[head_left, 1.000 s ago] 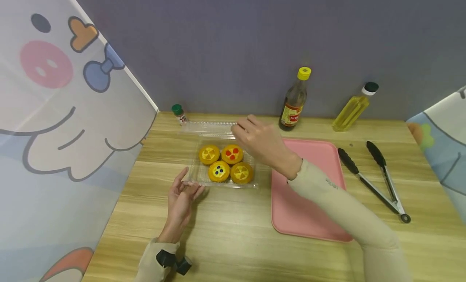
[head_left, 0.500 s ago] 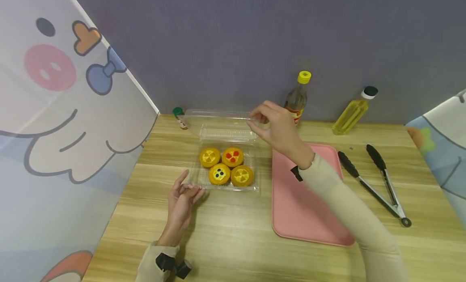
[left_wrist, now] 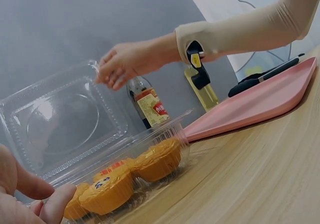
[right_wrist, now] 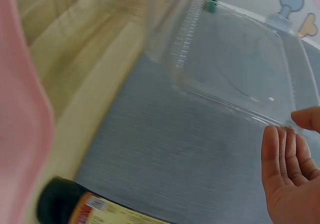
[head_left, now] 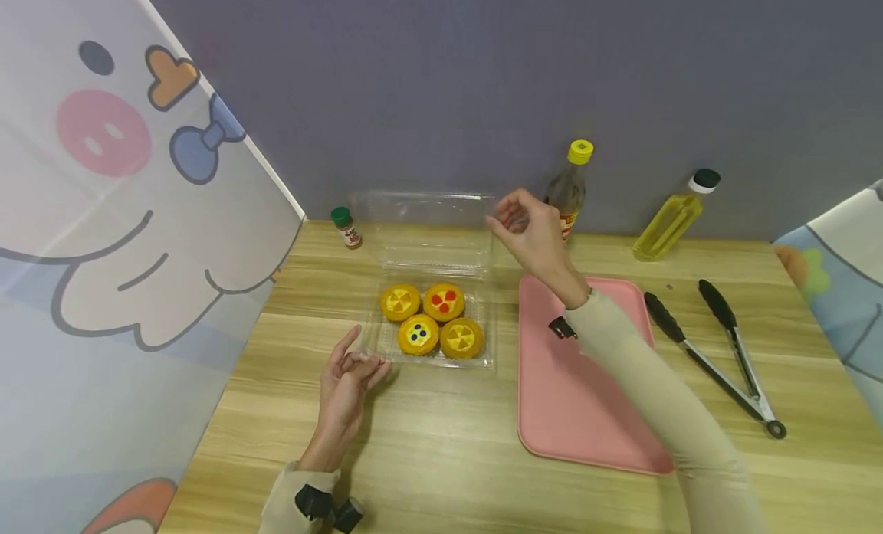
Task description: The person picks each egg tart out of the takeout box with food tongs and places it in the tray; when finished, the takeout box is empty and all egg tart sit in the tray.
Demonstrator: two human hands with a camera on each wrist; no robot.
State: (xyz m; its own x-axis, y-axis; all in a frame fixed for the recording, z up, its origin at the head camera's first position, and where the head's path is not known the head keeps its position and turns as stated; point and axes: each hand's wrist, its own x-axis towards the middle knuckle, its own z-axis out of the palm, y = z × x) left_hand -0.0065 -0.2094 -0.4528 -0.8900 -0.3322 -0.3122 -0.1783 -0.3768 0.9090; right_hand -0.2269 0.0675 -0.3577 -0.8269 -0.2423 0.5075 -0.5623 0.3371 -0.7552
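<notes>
A clear plastic clamshell box lies on the table with its hinged lid standing raised behind it. Inside the base sit several egg tarts, one topped with red pieces and one with blue dots. My left hand holds the near left corner of the base between thumb and fingers. At the lid's upper right corner, my right hand pinches the edge with its thumb and fingertips. The right wrist view shows that lid corner between thumb and fingers, though their contact is partly hidden.
A pink tray lies right of the box, under my right forearm. Metal tongs with black tips lie farther right. At the back stand a yellow-capped bottle, an oil bottle and a small green-capped shaker.
My right hand has moved back and to the right, swinging the lid from low over the rear of the box to nearly upright. The left hand stays at the near left corner.
</notes>
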